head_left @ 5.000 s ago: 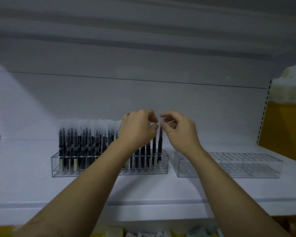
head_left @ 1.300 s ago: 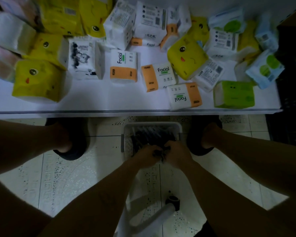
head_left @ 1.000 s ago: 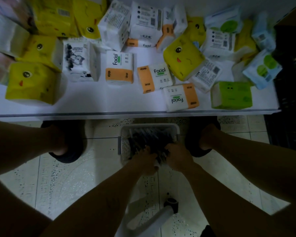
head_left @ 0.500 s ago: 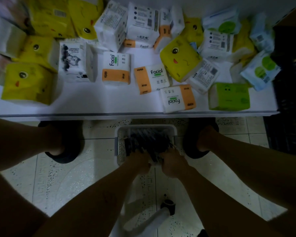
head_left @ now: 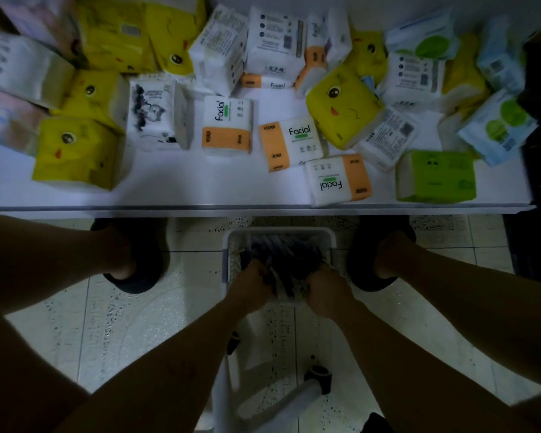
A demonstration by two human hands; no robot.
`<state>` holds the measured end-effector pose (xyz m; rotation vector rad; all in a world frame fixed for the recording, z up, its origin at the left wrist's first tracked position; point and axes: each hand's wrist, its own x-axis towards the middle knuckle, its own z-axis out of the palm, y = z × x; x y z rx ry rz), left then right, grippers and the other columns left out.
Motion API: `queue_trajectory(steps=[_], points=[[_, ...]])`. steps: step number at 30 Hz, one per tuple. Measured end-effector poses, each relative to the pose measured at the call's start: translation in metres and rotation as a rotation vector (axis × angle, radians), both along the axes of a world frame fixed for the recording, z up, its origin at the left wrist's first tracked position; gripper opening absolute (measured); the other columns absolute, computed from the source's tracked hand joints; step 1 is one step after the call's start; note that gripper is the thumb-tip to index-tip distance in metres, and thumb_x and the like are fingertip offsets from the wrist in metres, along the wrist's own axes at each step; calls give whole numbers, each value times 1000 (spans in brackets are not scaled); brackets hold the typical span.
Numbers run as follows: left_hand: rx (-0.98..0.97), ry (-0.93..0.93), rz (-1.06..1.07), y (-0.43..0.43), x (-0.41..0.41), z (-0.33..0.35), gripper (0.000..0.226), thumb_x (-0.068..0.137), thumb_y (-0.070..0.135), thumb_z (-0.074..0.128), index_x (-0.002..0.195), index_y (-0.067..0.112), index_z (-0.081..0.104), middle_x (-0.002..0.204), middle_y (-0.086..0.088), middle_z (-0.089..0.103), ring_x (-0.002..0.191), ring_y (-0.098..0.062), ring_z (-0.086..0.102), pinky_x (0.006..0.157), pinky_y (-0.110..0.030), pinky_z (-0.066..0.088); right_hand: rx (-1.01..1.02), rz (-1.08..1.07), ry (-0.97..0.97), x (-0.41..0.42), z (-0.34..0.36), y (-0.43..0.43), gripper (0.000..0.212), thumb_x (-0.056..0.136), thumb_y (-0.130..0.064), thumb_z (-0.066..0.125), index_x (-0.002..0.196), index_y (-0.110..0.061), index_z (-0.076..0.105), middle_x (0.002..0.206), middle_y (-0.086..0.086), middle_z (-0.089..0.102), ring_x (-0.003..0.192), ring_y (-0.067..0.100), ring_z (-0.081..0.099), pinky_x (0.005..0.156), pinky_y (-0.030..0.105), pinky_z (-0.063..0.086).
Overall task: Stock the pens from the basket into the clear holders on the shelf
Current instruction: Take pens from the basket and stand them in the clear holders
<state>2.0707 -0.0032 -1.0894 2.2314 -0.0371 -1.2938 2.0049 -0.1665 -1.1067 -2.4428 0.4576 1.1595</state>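
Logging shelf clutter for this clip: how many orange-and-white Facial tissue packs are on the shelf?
5 Facial packs: three mid-shelf in front; two behind them, partly covered. More may be hidden.

Seen from above in dim light, the left forearm (head_left: 169, 354) and right forearm (head_left: 403, 345) are shown bare to the frame's edge, as are the left hand (head_left: 251, 281) and right hand (head_left: 324, 293). The left leg (head_left: 44, 254) and right leg (head_left: 481, 292) are likewise uncovered down to the ankles, where a dark, rounded, low-cut left shoe (head_left: 150, 260) and matching right shoe (head_left: 361, 260) are worn; finer detail is lost in shadow
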Motion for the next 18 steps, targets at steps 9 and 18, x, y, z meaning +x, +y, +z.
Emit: queue_trajectory(steps=[9,18], points=[[-37,72,153,13,6,29,30,97,9,45,126,3,49,114,-22,59,100,-34,59,81,-40,52,-64,-104,33,16,35,1,14,87,-6,56,84,-4,70,90,11,68,88,29,64,71,30,51],[-177,2,327,9,-4,56,25,102,20,32,105,9,54,87,-10,58,79,-19,56,77,-32,48,222,-464,-142,8,83,16,27,91,-3,51,118,-3,52,106,11,51,99,29,52,85,37,46]])
